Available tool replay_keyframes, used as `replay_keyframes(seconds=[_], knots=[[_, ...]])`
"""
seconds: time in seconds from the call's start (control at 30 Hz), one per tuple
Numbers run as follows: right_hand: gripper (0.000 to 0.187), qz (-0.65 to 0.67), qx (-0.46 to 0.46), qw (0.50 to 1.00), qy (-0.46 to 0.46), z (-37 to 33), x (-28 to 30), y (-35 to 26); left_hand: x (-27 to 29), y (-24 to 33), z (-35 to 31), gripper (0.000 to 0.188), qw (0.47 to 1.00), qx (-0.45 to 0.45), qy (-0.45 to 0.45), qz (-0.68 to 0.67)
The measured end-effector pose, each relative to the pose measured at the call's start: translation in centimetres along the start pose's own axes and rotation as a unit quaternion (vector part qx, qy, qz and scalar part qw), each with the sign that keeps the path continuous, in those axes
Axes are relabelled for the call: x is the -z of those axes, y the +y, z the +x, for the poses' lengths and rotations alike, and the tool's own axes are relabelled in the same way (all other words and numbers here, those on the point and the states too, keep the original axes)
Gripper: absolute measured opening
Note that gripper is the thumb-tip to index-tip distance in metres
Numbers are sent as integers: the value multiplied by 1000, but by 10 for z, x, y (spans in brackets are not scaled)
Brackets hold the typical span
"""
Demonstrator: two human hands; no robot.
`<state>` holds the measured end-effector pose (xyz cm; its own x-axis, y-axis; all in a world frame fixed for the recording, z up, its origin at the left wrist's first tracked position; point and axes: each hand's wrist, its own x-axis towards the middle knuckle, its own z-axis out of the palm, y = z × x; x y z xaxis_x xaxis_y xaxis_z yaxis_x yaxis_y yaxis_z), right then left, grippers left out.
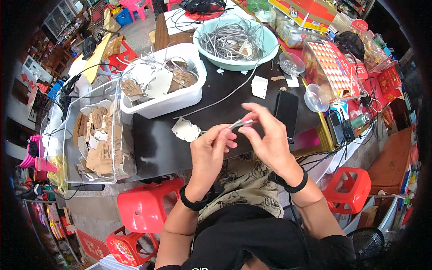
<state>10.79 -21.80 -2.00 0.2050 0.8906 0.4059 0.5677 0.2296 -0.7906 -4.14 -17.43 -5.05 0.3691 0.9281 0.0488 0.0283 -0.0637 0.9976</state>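
Over the table's near edge, my left hand (210,148) is closed in a pinch on a short piece of grey cord (236,124). My right hand (270,137) comes in from the other side, thumb and forefinger closed round the cord's other end. The cord's exact ends are partly covered by my fingertips. A white card (186,129) with small holes lies beside my left hand; whether it is joined to the cord I cannot tell. A longer loose grey cord (219,101) stretches across the dark table (155,157) behind my hands.
At left stand a clear bin (67,135) of brown and white cards and a white tub (164,104) of cards and cords. A pale green basin (234,66) holds tangled grey cords. On the right are white cards (259,87), a black phone (286,110) and a clear round tub (317,98).
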Motion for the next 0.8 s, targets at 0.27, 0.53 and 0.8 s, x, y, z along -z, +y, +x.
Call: replay_keyframes(seconds=[0.27,0.53,0.8], knots=[[25,317,-151,936,-39,-3,-10,31,-4,-10,6,26,996,36,-41,-64],[17,253,-126,958,-40,3,-15,31,-6,-8,7,29,997,57,-36,-30],[16,243,-111,963,-31,2,-14,30,-10,-10,7,26,998,38,-47,-19]])
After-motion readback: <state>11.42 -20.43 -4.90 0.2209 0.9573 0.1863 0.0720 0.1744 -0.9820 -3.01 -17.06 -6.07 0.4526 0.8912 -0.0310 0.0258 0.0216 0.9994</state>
